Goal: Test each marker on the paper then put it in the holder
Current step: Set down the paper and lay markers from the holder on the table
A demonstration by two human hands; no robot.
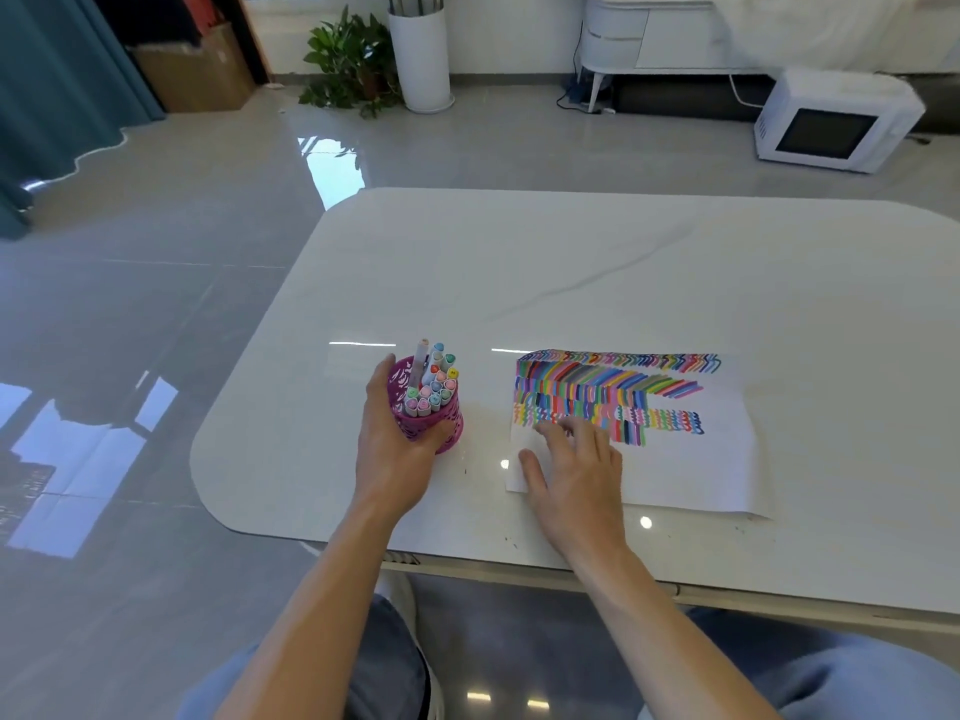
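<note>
Clamps the left grip round the pink mesh holder, left of centre in the frame, thumb across the near wall and fingers round the left side; probably to steady a light, top-heavy cup against tipping. Lays the right grip flat on the lower left corner of the paper, fingers straight and spread, clasping nothing; seemingly to pin the sheet against sliding on the glossy tabletop. Stands the markers caps-up and packed close inside the holder, a few taller ones poking above the far rim. Shows no loose marker on the tabletop or in either grip. Fills the upper part of the paper, right of centre, with rows of coloured strokes and squiggles; leaves the lower strip white. Reads as the end of the job, or close to it: every visible marker housed, the sheet well covered with tests. Calls next, at a guess, for letting go of both. Risks little, though a knock on release could tip the holder and spill the lot; better to ease the left grip apart and lift straight off.
</note>
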